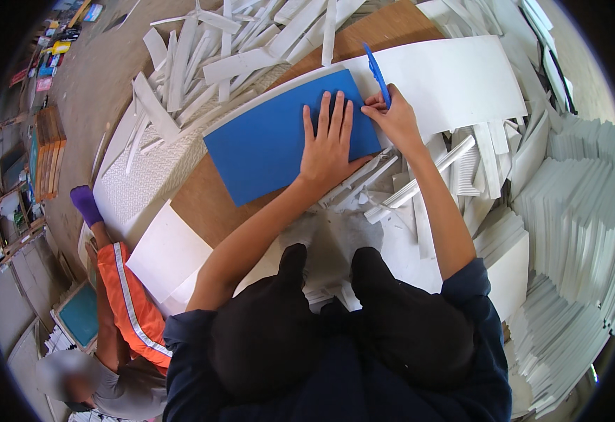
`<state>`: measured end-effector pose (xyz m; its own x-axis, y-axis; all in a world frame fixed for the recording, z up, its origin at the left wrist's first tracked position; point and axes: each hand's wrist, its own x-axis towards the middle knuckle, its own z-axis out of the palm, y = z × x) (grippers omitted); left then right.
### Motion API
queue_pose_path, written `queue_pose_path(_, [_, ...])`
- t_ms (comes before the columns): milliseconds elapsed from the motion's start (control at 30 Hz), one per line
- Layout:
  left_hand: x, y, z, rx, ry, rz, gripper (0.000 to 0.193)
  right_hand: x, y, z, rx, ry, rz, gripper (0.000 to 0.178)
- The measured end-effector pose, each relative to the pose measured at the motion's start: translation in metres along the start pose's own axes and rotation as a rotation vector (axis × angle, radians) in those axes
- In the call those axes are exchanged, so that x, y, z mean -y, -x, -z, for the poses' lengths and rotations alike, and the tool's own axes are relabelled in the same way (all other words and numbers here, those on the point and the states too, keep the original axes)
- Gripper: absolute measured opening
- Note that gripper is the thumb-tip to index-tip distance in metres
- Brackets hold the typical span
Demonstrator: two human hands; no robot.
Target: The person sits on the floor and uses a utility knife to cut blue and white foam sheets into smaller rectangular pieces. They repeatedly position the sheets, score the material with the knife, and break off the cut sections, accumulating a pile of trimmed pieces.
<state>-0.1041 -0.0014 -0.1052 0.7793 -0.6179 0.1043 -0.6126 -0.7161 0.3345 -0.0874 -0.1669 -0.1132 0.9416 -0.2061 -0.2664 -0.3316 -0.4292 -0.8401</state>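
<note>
A blue rectangular template (272, 144) lies flat on a large white sheet (462, 81), which rests on a brown board (385, 32). My left hand (328, 144) presses down on the template's right part with fingers spread. My right hand (392, 116) sits at the template's right edge and grips a blue cutter (376, 70), whose blade end points down at the sheet along that edge.
White offcut strips (209, 56) pile up at the back and to the right (455, 169). Stacks of cut white sheets (574, 232) stand at the right. Another person in orange shorts (128, 302) sits on the floor at the lower left. My knees (335, 309) are below.
</note>
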Motion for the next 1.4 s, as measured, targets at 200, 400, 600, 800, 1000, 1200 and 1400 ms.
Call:
queue_pose_path(200, [-0.009, -0.002, -0.010, -0.025, -0.037, 0.050, 0.094, -0.001, 0.008, 0.000, 0.013, -0.048, 0.019, 0.035])
queue_pose_path(400, [-0.005, 0.000, -0.010, -0.058, -0.038, 0.055, 0.094, -0.012, 0.007, -0.010, 0.017, -0.060, 0.116, 0.037])
queue_pose_path(600, [0.020, 0.027, 0.016, -0.137, 0.027, 0.170, 0.092, -0.019, 0.007, -0.010, 0.007, -0.143, 0.106, 0.041])
queue_pose_path(800, [0.090, 0.119, 0.028, -0.469, 0.123, 0.734, 0.078, -0.021, 0.007, -0.005, 0.031, -0.091, 0.063, 0.041])
queue_pose_path(1000, [0.091, 0.131, 0.021, -0.717, 0.584, 0.756, 0.071, -0.017, 0.010, -0.010, 0.043, -0.100, 0.046, 0.042])
queue_pose_path(1200, [0.093, 0.128, 0.017, -0.626, 0.347, 0.741, 0.063, -0.019, 0.008, -0.008, 0.024, -0.108, 0.056, 0.045])
queue_pose_path(1400, [0.098, 0.129, 0.027, -0.747, 0.442, 0.657, 0.047, -0.010, 0.024, -0.004, -0.103, -0.070, 0.213, 0.028])
